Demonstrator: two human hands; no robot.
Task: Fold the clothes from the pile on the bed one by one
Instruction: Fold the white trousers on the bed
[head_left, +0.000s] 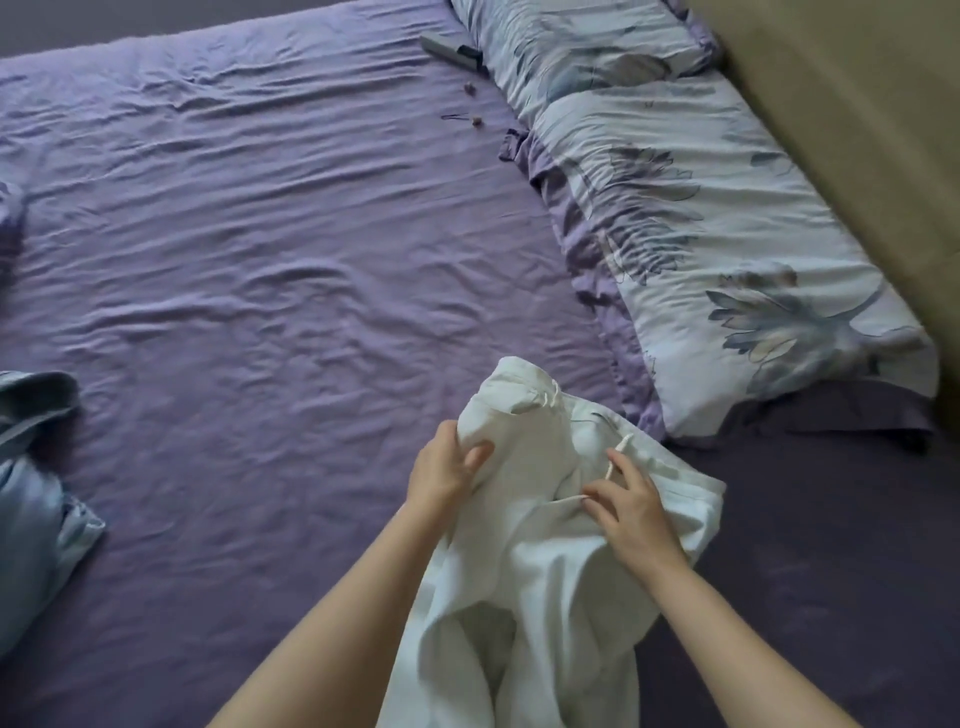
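A white garment with a drawstring waistband (535, 545) lies bunched at the near edge of the bed, its lower part hanging toward me. My left hand (447, 467) grips a fold of the waistband at its left side, thumb on top. My right hand (631, 506) rests on the cloth further right, and its thumb and fingers pinch the white drawstring (618, 457). A light blue garment (36, 488) lies crumpled at the left edge of the frame.
The purple sheet (260, 260) covers the bed, wrinkled. Two floral pillows (701, 234) line the right side along a beige wall. A small dark device (449, 50) and tiny items (470, 104) lie at the far end near the pillows.
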